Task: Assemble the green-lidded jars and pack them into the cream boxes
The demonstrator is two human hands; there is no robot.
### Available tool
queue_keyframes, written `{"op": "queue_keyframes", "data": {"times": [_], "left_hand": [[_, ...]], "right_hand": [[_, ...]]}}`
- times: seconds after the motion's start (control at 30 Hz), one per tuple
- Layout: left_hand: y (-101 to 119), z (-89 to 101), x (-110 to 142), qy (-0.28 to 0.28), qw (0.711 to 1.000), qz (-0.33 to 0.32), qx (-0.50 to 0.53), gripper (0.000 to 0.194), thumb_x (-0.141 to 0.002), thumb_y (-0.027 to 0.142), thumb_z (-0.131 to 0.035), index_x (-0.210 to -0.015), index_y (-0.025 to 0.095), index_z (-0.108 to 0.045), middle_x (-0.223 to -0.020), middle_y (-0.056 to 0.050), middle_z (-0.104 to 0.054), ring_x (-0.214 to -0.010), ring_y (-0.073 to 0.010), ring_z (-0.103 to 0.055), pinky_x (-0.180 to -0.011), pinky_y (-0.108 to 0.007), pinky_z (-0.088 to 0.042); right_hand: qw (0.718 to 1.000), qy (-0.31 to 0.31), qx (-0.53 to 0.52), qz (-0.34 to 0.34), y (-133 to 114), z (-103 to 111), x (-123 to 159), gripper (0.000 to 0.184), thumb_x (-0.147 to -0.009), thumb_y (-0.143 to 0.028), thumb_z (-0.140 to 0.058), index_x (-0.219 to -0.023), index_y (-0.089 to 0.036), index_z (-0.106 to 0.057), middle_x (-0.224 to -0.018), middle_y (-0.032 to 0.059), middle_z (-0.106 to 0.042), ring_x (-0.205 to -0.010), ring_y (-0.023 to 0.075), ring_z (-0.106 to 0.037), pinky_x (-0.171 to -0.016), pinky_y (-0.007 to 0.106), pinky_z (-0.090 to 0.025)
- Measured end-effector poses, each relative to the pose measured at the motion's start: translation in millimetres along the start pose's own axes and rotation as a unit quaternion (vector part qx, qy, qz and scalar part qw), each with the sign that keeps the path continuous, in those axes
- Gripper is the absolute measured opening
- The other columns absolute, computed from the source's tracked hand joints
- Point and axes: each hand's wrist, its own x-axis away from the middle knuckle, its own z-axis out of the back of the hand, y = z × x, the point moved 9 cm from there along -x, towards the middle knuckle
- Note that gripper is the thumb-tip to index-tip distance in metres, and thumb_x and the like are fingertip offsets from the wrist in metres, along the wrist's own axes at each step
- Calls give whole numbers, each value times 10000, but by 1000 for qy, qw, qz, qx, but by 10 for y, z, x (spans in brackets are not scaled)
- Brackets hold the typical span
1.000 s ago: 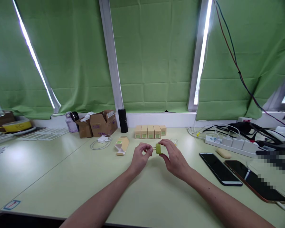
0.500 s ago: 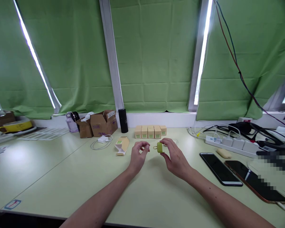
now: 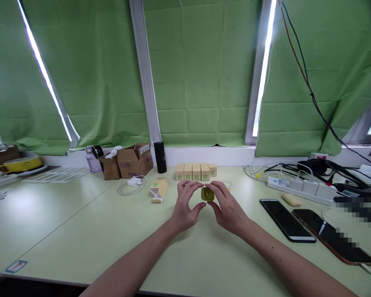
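Observation:
A small olive-green square gadget with rounded corners [image 3: 207,194] is held up over the desk, its face with a round centre turned toward me. My right hand [image 3: 227,206] pinches it, fingertips on the top edge and thumb on the lower right. From the other side my left hand [image 3: 187,206] curves around it, fingertips at its top left and thumb at the lower left corner. An opened cardboard box [image 3: 159,190] lies to the left of my hands. Behind them stand several small brown boxes with green labels [image 3: 192,171] in a row.
A white charger with a coiled cable [image 3: 134,181], brown cartons [image 3: 135,161] and a black cylinder [image 3: 160,157] are at the back left. To the right lie two phones [image 3: 287,220] [image 3: 330,235], a beige oval object [image 3: 291,199] and a power strip [image 3: 299,189] among cables.
My left hand let go of the light loop on the gadget, drew back, then opened around the gadget's left side. The gadget has turned from edge-on to face me.

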Motion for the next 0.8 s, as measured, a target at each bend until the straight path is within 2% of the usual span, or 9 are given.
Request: {"op": "queue_keyframes", "data": {"times": [0.1, 0.27, 0.47, 0.8], "left_hand": [[-23, -12, -5, -2, 1000, -3, 6, 405, -896, 201, -686, -1292, 256, -622, -1230, -120, -671, -1230, -321, -497, -1066, -561, -430], [-53, 16, -14, 7, 1000, 2, 5, 371, -908, 214, -686, -1275, 258, -644, -1190, -120, -689, -1213, -326, -514, -1057, -577, -430], [-34, 28, -25, 9, 1000, 5, 15, 373, -896, 223, -707, -1263, 254, -648, -1214, -116, -694, -1243, -324, -508, -1065, -566, -440], [-17, 50, -17, 26, 1000, -6, 6, 372, -881, 177, -713, -1240, 255, -657, -1162, -103, -711, -1197, -314, -526, -1048, -553, -453]], "right_hand": [[1000, 10, 9, 21, -39, 16, -4, 578, -961, -57, -461, -1493, -254, -345, -1323, 176, -570, -1255, 322, -588, -974, 539, -597], [999, 27, 15, 35, -28, 43, 3, 429, -992, -96, -480, -1394, -230, -414, -1295, 185, -596, -1253, 321, -606, -947, 529, -608], [998, 22, 38, 50, -43, 45, -1, 300, -1011, -119, -493, -1291, -225, -500, -1318, 178, -609, -1258, 305, -617, -973, 512, -604], [995, 15, 77, 57, -67, 33, 0, 334, -1024, -126, -461, -1325, -231, -563, -1304, 179, -613, -1203, 318, -645, -909, 495, -619]]}}
